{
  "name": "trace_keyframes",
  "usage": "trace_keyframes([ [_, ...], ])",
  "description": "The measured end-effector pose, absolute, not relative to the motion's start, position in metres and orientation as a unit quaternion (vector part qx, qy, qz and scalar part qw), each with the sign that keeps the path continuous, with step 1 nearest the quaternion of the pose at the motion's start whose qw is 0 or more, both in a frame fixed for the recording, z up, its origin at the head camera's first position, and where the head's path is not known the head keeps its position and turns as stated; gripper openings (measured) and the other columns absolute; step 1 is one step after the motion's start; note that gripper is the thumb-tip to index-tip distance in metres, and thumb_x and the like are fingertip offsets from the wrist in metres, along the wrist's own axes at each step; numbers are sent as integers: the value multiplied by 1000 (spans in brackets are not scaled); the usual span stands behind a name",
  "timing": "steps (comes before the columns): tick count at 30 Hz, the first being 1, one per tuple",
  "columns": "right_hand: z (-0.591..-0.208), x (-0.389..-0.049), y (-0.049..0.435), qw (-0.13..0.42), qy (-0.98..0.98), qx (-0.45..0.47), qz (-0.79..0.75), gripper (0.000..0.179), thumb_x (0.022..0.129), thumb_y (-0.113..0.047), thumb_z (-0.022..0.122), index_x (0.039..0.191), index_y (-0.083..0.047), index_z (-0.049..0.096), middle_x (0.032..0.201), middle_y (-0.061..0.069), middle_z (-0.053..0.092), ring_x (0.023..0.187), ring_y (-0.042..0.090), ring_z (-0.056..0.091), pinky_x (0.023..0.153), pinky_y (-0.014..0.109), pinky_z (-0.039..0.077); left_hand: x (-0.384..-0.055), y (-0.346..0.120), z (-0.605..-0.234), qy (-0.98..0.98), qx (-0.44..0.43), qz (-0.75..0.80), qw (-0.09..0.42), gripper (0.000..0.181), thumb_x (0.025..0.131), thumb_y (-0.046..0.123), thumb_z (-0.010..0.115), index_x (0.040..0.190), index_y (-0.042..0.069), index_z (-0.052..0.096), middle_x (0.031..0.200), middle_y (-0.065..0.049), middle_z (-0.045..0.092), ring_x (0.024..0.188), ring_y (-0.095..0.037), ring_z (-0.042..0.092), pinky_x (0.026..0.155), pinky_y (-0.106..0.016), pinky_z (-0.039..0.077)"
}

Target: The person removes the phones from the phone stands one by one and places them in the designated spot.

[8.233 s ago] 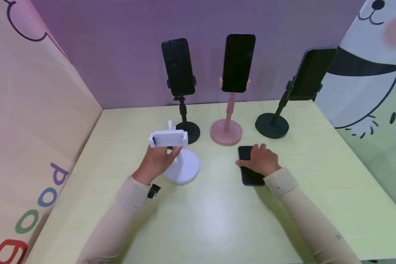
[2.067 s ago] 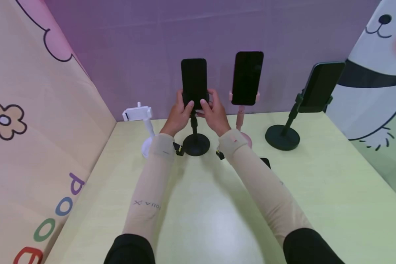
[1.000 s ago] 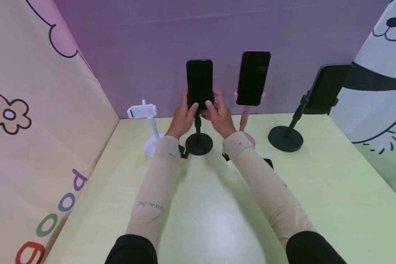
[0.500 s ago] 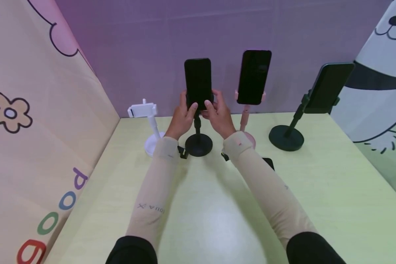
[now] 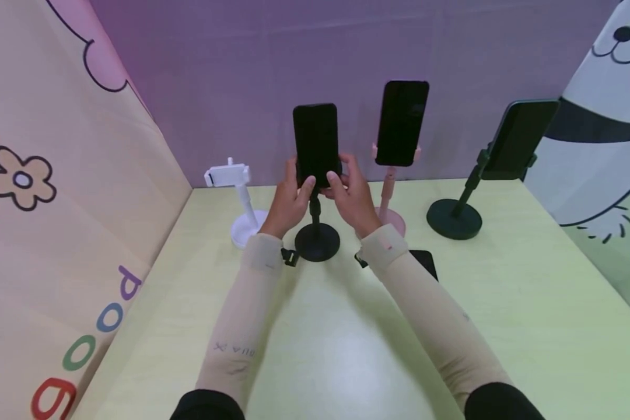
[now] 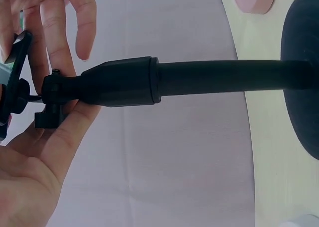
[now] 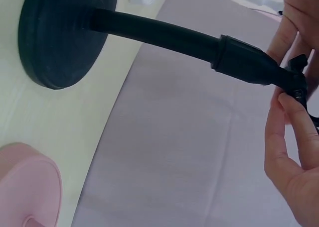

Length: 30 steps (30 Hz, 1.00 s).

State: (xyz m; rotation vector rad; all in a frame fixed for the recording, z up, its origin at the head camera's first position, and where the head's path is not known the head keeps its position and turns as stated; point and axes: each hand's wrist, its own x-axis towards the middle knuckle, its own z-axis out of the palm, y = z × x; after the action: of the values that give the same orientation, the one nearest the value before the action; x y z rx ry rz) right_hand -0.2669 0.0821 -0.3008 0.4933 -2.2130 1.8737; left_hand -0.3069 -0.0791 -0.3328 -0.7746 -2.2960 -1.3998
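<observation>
Together, left hand [image 5: 289,204] and right hand [image 5: 354,201] grip the black phone [image 5: 316,141] at its lower sides, atop the black stand [image 5: 317,242]; likely stiff, slick and fragile, the phone suits edge holds.

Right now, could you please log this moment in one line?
left hand: holds phone; right hand: holds same phone; phone: on black stand; white stand: no phone

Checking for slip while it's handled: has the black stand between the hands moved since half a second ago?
Yes, toward the camera: in the head view the black stand now sits farther from the back edge of the table.
</observation>
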Motion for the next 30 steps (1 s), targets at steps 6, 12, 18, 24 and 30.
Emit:
trace_keyframes([
  [6, -300, -250, 86, 102, -743, 192, 633, 41, 103, -15, 44, 142, -14, 31, 136, 17, 54, 103, 34, 66, 91, 41, 51, -293, -79, -336, -806, -285, -487, 180, 50, 102, 27, 46, 145, 15, 22, 136, -12, 54, 122, -19, 54, 100, -37, 44],
  [12, -300, -233, 90, 109, -739, 205, 632, 41, 103, -12, 44, 141, -9, 32, 138, 19, 51, 103, 34, 66, 88, 43, 52, -277, -77, -337, -796, -300, -494, 180, 53, 101, 20, 49, 146, 12, 22, 136, -16, 53, 120, -26, 55, 97, -45, 46],
  [18, -301, -217, 94, 118, -740, 218, 625, 41, 102, -8, 45, 140, -4, 31, 138, 20, 50, 102, 34, 66, 87, 43, 52, -260, -77, -337, -799, -301, -493, 168, 50, 100, 22, 52, 142, 13, 25, 134, -13, 55, 115, -22, 59, 84, -42, 54],
  [24, -313, -216, 98, 118, -729, 234, 633, 39, 102, -7, 45, 139, -6, 32, 138, 18, 50, 103, 33, 66, 84, 43, 53, -250, -80, -335, -793, -325, -493, 147, 47, 100, 26, 52, 137, 12, 27, 131, -12, 58, 111, -20, 62, 78, -38, 56],
  [30, -315, -206, 101, 126, -727, 250, 627, 37, 101, -7, 46, 135, -6, 32, 144, 11, 42, 110, 29, 63, 79, 40, 55, -239, -83, -331, -792, -356, -483, 117, 50, 100, 26, 51, 139, 11, 23, 134, -12, 55, 113, -20, 60, 84, -37, 54],
])
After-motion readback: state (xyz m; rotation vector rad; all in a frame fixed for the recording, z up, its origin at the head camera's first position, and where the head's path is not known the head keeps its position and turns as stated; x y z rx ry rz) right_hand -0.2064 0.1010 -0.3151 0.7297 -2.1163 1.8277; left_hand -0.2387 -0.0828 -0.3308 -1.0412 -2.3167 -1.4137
